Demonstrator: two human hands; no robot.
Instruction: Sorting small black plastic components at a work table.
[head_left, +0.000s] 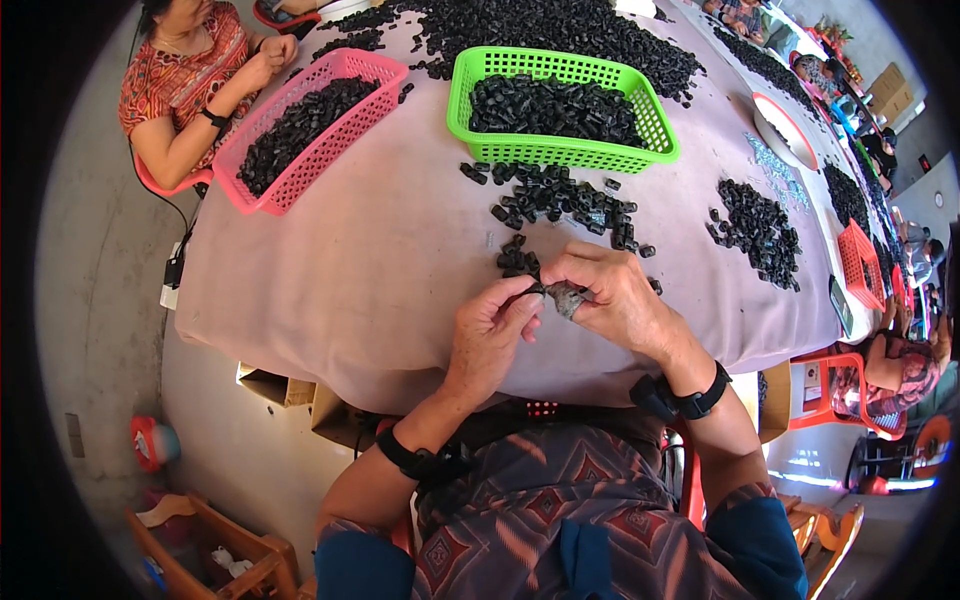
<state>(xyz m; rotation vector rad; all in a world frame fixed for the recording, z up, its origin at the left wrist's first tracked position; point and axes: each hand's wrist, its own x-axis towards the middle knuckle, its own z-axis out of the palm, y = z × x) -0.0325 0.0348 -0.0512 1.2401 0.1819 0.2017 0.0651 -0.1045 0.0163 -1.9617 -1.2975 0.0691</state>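
Note:
Above the cloth-covered table, close to its front edge, my two hands meet at the fingertips. My left hand (490, 338) is closed in a pinch on a small black plastic part (536, 288), mostly covered by the fingers. From the other side my right hand (622, 300) is closed too, its fingertips touching the left ones. A grey, wrinkled piece like cloth or wrapping (567, 300) shows at its thumb; what else it grips is hidden. Just beyond the hands lies a loose pile of short black cylindrical parts (560, 195), with a few small shiny pieces among them.
A green basket (560, 155) and a pink basket (300, 165) hold many black parts. More heap up at the back (560, 30) and right (758, 232). A white bowl with a red rim (785, 130) stands at the right. Across the left corner sits another person (190, 90).

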